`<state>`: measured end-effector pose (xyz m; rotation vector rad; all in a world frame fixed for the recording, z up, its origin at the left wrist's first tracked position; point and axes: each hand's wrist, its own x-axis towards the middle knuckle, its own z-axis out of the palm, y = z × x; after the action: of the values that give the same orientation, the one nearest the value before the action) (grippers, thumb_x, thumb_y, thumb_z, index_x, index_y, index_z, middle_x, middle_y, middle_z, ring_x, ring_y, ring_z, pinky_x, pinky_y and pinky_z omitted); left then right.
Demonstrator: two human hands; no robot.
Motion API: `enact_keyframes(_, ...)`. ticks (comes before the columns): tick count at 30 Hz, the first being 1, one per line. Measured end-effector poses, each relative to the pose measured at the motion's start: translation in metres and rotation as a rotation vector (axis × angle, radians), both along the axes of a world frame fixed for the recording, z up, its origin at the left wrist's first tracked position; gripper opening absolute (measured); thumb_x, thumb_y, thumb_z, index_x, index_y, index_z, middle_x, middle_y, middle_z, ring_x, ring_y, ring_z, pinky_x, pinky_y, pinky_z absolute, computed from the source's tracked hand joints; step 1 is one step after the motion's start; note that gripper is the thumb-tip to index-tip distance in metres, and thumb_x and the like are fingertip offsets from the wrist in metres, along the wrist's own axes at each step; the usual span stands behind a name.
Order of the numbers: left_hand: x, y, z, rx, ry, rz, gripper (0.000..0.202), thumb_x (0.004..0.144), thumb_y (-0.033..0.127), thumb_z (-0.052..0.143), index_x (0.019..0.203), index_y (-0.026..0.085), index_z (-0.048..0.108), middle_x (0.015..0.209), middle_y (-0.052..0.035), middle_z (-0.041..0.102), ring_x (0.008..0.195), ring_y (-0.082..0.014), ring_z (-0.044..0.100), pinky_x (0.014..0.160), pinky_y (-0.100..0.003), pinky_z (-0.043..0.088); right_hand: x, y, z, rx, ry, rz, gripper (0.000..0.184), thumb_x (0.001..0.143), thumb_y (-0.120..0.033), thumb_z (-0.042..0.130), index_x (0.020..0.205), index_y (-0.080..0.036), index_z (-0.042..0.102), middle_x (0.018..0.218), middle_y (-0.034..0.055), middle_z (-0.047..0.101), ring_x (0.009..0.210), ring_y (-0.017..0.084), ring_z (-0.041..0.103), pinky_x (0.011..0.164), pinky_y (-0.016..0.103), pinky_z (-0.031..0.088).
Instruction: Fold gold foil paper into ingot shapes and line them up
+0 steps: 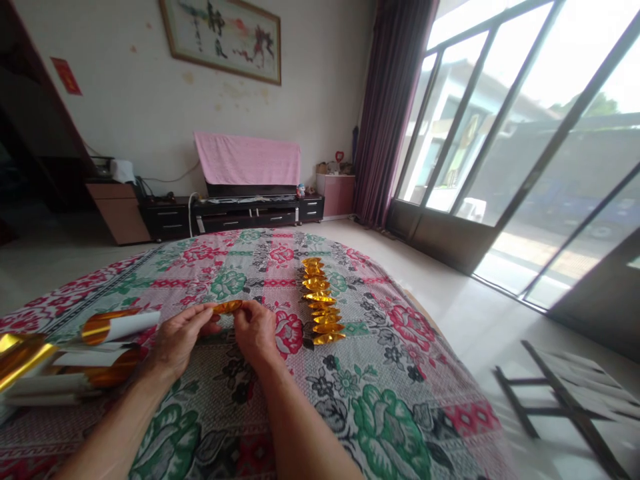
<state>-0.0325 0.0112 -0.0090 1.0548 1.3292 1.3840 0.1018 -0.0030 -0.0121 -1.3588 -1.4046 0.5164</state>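
Gold piece (227, 307): pinched by left hand (181, 335), right hand (257, 331)
Shaped row (320, 298): right of hands
Curled sheets (87, 359): left, seemingly unshaped

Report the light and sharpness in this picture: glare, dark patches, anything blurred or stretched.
Head view: daylight washes out the windows; head view: the far-left doorway sinks into darkness; head view: the row of gold foil pieces shows bright glints; head view: the stool at lower right looks stretched and soft.

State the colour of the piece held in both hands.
Shiny gold; the held piece shows in the head view.
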Motion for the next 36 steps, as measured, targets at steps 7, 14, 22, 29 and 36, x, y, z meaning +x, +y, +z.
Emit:
enact_keyframes(7,0.003,-0.001,0.002,0.008,-0.031,0.008,0.029,0.06,0.03,0.066,0.086,0.018,0.065,0.067,0.0015,0.066,0.051,-0.0118,0.059,0.052,-0.021,0.045,-0.002,0.005,-0.007,0.051,0.004,0.002,0.024,0.078,-0.022,0.046,0.087,-0.022,0.068,0.064,-0.0017,0.066,0.056,0.012,0.057,0.058,0.02,0.043)
enact_keyframes(14,0.004,0.003,-0.001,0.014,-0.077,0.022,0.027,0.061,0.03,0.066,0.085,0.018,0.066,0.073,0.0002,0.067,0.053,-0.0121,0.061,0.053,-0.022,0.047,-0.002,0.005,-0.01,0.046,0.021,0.027,0.026,0.078,-0.021,0.045,0.094,-0.021,0.066,0.068,-0.0013,0.068,0.059,0.013,0.06,0.062,0.021,0.046)
enact_keyframes(22,0.006,0.004,0.0,0.039,-0.172,0.062,0.016,0.065,0.023,0.063,0.081,0.019,0.065,0.075,-0.0012,0.067,0.053,-0.0123,0.061,0.055,-0.023,0.048,-0.001,0.011,-0.021,0.044,0.061,0.04,0.029,0.079,-0.02,0.043,0.101,-0.022,0.062,0.076,-0.0009,0.07,0.069,0.013,0.064,0.067,0.022,0.049)
enact_keyframes(29,0.005,0.006,-0.001,0.042,-0.18,0.046,0.019,0.065,0.025,0.062,0.082,0.018,0.064,0.072,-0.0004,0.067,0.054,-0.0127,0.061,0.054,-0.022,0.049,-0.001,0.008,-0.019,0.034,0.028,0.031,0.029,0.08,-0.021,0.044,0.101,-0.022,0.062,0.076,-0.0007,0.07,0.067,0.012,0.064,0.065,0.021,0.049)
enact_keyframes(36,0.003,0.007,-0.003,0.043,-0.174,0.005,0.02,0.066,0.026,0.061,0.084,0.017,0.063,0.075,-0.0012,0.068,0.055,-0.0131,0.062,0.055,-0.023,0.049,-0.001,0.005,-0.013,0.034,-0.007,0.033,0.028,0.079,-0.018,0.044,0.1,-0.02,0.063,0.074,-0.0008,0.07,0.065,0.011,0.063,0.063,0.02,0.048)
